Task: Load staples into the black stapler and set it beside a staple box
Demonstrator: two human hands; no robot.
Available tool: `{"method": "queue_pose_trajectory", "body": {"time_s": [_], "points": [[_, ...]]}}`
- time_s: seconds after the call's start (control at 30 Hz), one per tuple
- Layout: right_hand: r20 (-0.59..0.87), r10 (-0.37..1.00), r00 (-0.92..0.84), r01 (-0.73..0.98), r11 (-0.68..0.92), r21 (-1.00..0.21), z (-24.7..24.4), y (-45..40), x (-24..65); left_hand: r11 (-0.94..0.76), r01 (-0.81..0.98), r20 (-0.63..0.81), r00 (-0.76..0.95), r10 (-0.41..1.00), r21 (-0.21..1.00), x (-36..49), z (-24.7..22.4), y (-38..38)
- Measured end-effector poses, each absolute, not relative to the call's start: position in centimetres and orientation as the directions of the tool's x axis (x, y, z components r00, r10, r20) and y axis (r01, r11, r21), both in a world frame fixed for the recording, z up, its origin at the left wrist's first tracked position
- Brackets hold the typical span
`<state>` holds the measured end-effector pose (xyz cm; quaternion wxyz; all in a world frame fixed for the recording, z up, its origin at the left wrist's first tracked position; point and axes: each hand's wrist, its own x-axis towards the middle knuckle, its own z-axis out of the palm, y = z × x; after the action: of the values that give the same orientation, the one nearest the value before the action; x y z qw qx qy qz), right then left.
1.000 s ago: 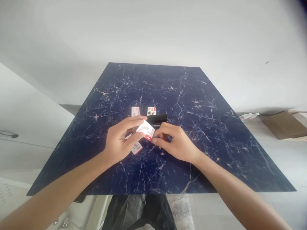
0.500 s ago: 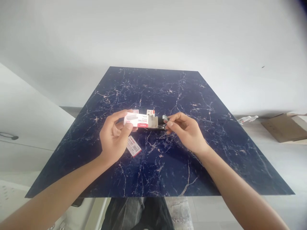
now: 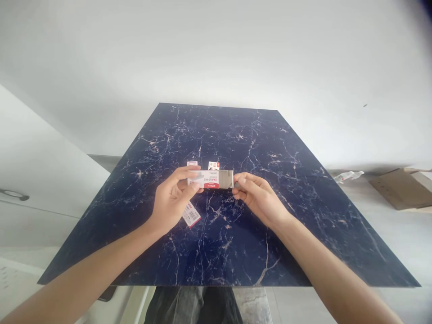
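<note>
A small white and red box [image 3: 209,179] with printed lettering is held level above the table, its grey inner tray [image 3: 226,179] showing at the right end. My left hand [image 3: 175,193] pinches the box's left part between thumb and fingers. The closed fingers of my right hand [image 3: 258,193] touch the tray's right end; whether a small piece is between them is hidden. Below the box lies a white and red packet [image 3: 191,215] with a barcode. Two more small printed boxes show partly behind it, one at the left [image 3: 192,163] and one further right [image 3: 213,165].
The dark blue marbled table [image 3: 229,243] spreads under both hands. Beyond its right edge are an open cardboard box [image 3: 401,189] and a white crumpled object [image 3: 349,176]. A pale wall stands behind the table.
The small grey piece that my right fingers held is no longer visible. My right hand has met the box's right end, where the tray now shows squarely. The view has shifted slightly.
</note>
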<state>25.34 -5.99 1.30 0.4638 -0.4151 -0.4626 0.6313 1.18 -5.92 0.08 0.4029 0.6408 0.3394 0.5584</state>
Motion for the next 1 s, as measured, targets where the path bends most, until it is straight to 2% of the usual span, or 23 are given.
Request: {"method": "queue_pose_trajectory", "body": {"time_s": [0.27,0.63,0.77,0.9,1.0], "points": [[-0.086,0.946,-0.312,-0.058,-0.110,-0.992,2.0,-6.9,24.6,-0.285,-0.037,0.280,0.349,0.894,0.958,1.4,-0.3,-6.3],[0.012,0.970,-0.241,0.100,0.038,-0.994,2.3,-6.7,24.8,-0.323,0.015,0.304,0.300,0.904,0.946,1.4,0.2,-6.4],[-0.011,0.964,-0.266,0.078,0.010,-0.997,2.0,-6.7,24.8,-0.348,0.033,0.322,0.312,0.894,0.937,1.5,0.4,-6.6],[-0.069,0.919,-0.389,-0.015,-0.082,-0.997,1.8,-6.6,24.8,-0.334,0.035,0.299,0.364,0.882,0.942,1.5,0.2,-6.5],[-0.083,0.888,-0.452,0.024,-0.082,-0.996,2.0,-6.1,25.8,-0.339,0.112,0.272,0.394,0.878,0.934,1.5,-0.2,-6.4]]}}
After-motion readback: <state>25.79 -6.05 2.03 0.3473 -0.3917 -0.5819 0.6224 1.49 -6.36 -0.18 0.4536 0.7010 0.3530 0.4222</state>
